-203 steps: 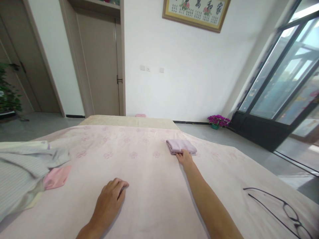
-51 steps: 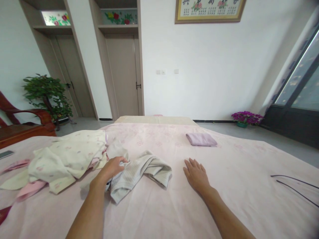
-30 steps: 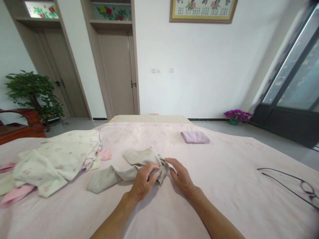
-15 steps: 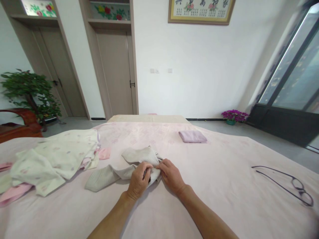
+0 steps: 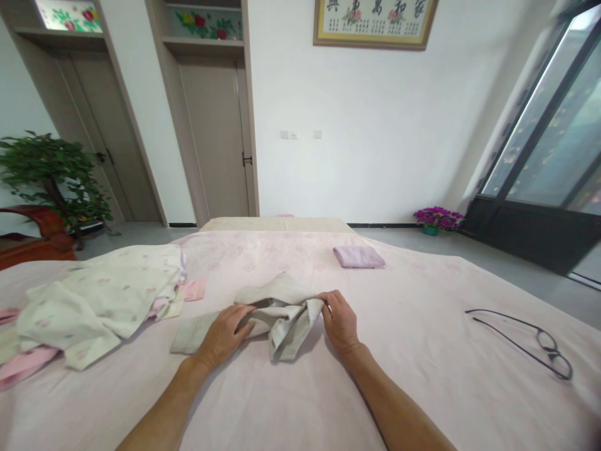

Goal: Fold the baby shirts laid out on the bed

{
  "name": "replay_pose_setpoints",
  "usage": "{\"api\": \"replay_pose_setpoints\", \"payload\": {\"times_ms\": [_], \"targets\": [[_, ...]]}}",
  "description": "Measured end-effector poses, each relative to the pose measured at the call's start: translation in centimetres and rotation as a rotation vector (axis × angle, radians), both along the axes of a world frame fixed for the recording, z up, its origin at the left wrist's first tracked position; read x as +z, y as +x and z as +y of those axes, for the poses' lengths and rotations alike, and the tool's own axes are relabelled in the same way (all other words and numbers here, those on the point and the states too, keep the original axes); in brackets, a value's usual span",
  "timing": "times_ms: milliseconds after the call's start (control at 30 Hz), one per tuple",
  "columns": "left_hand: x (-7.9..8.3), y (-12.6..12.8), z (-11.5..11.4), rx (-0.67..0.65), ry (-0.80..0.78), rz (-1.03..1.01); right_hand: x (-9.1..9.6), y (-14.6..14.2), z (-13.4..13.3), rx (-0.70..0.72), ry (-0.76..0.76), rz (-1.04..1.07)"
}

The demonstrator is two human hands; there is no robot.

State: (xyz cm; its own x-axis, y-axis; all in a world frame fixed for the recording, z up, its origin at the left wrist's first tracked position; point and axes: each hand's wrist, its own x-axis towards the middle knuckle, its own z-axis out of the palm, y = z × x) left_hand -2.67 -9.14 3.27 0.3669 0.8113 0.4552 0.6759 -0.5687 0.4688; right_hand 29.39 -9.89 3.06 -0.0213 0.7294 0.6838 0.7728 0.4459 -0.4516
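A light grey ribbed garment [image 5: 293,322], which looks like small trousers, lies bunched on the pink bedsheet [image 5: 404,351]. Its left part stretches out flat, while the right part is crumpled with an edge lifted. My right hand [image 5: 340,321] pinches that raised edge between thumb and fingers. On the other side, my left hand [image 5: 225,335] grasps the cloth near its middle, thumb and fingers around a fold. The fabric under the left palm is hidden.
Left of the hands lies a pile of pale patterned clothes [image 5: 103,300] with pink pieces. A folded lilac cloth [image 5: 359,257] sits toward the far edge. Black-framed glasses [image 5: 539,351] rest at the right. Beyond the bed stand a wooden chair [image 5: 42,235] and potted purple flowers [image 5: 439,218].
My hands have moved apart, the left one leftward and the right one slightly right and up. The garment's bunched right part has opened out between them.
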Motion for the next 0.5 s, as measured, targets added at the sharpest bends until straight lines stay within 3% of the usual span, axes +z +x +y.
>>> {"api": "replay_pose_setpoints", "payload": {"times_ms": [100,267,500], "targets": [[-0.2,-1.2,0.0,0.102,-0.062,-0.020,0.0,0.6,0.3,-0.070,0.003,0.079],[-0.5,-2.6,0.6,0.449,-0.014,-0.248,-0.6,2.2,1.1,-0.208,-0.015,0.228],[0.8,-3.1,0.8,0.631,0.070,-0.556,-0.8,5.2,2.2,-0.334,-0.079,0.509]]}}
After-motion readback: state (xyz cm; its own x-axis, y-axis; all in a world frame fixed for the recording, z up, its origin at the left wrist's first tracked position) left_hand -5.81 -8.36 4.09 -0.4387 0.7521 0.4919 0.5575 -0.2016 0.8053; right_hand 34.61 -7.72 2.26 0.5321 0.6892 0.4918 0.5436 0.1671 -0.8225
